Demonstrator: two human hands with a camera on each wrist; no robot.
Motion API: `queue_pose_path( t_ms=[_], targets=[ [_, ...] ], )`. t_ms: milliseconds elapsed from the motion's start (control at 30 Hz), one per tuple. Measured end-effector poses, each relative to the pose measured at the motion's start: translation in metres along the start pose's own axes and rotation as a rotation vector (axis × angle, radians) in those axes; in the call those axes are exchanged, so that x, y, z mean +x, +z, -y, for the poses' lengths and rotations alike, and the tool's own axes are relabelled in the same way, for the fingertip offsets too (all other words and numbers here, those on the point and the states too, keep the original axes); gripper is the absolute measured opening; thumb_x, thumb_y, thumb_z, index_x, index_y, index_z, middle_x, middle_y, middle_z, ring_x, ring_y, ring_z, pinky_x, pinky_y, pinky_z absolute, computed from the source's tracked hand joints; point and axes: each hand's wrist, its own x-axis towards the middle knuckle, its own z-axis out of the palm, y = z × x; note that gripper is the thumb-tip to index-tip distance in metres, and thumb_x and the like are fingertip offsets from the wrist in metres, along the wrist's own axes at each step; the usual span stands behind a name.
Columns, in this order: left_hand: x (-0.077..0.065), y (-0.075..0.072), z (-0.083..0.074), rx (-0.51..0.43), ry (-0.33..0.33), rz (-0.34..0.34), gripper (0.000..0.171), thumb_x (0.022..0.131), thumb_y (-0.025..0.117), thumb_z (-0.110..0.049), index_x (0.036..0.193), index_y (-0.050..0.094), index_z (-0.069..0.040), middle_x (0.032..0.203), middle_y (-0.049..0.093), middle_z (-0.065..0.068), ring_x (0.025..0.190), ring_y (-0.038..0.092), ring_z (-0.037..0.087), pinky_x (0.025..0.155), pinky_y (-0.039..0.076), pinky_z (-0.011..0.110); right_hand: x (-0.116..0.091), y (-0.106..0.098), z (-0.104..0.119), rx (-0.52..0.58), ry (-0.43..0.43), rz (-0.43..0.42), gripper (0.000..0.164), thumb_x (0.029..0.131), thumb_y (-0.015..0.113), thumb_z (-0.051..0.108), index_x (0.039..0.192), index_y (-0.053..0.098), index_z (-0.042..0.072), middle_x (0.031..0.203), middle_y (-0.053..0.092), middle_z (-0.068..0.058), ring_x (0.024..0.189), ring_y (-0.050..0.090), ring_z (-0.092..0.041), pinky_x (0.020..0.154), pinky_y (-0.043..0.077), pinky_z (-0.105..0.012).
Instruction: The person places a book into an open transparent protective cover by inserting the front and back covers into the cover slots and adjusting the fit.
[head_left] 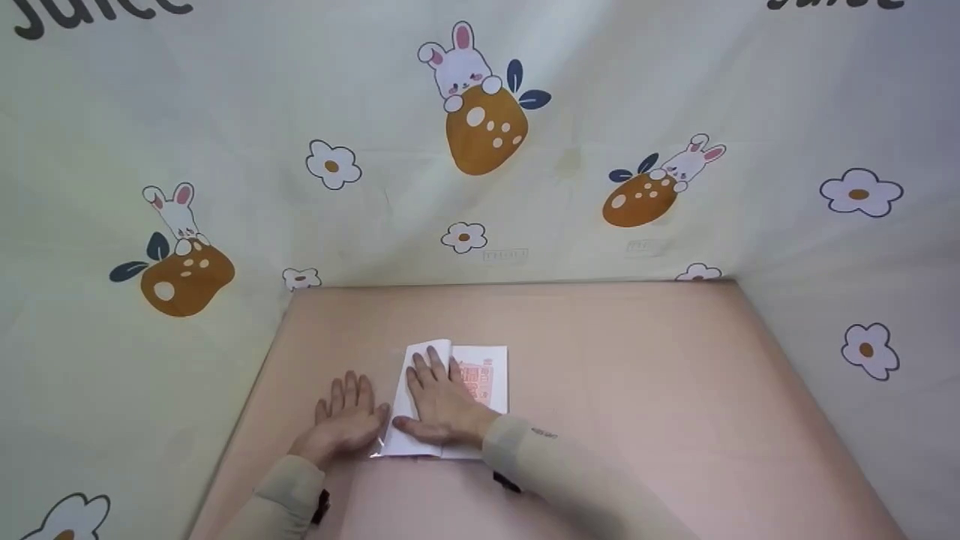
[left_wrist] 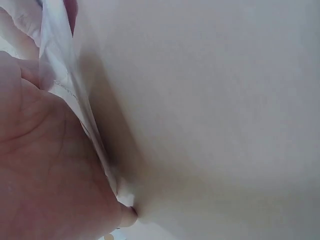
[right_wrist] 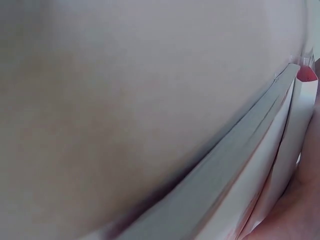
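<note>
A white book (head_left: 484,420) with a red printed block (head_left: 480,381) lies on the table left of the middle. My right hand (head_left: 442,405) presses flat, fingers spread, on a white flap (head_left: 403,401) covering the book's left half. Thick page edges (right_wrist: 250,155) show under that hand in the right wrist view. Beside the book's left edge, my left hand (head_left: 345,420) is turned palm up, fingers straight, thumb close to the edge. Clear plastic (head_left: 377,448) sticks out at the lower left corner. In the left wrist view a thin pale sheet (left_wrist: 62,65) runs along the palm.
The table (head_left: 645,405) has a plain pinkish-beige top. A pale cloth (head_left: 570,187) printed with rabbits, orange fruit and flowers rises behind it and on both sides.
</note>
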Motion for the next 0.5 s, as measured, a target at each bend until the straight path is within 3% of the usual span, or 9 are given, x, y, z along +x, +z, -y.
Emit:
queue_pose_path(
  t_ms=[267, 500],
  targets=[
    [0.0010, 0.0011, -0.0009, 0.011, -0.005, -0.011, 0.087, 0.117, 0.037, -0.042, 0.174, 0.001, 0.013, 0.183, -0.016, 0.037, 0.171, -0.018, 0.060, 0.134, -0.010, 0.082, -0.0010, 0.0006, 0.0000, -0.016, -0.020, 0.017, 0.096, 0.110, 0.035, 0.075, 0.179, 0.025, 0.010, 0.191, 0.012, -0.014, 0.180, 0.005, -0.037, 0.144, 0.011, -0.061],
    [0.0004, 0.0028, -0.0024, 0.002, -0.008, -0.017, 0.091, 0.116, 0.042, -0.044, 0.174, 0.001, 0.013, 0.183, -0.016, 0.037, 0.171, -0.018, 0.060, 0.134, -0.010, 0.082, -0.0013, -0.0006, 0.0061, -0.076, -0.007, 0.011, 0.094, 0.110, 0.036, 0.075, 0.179, 0.027, 0.012, 0.191, 0.015, -0.012, 0.179, 0.008, -0.036, 0.144, 0.017, -0.061]
  ],
)
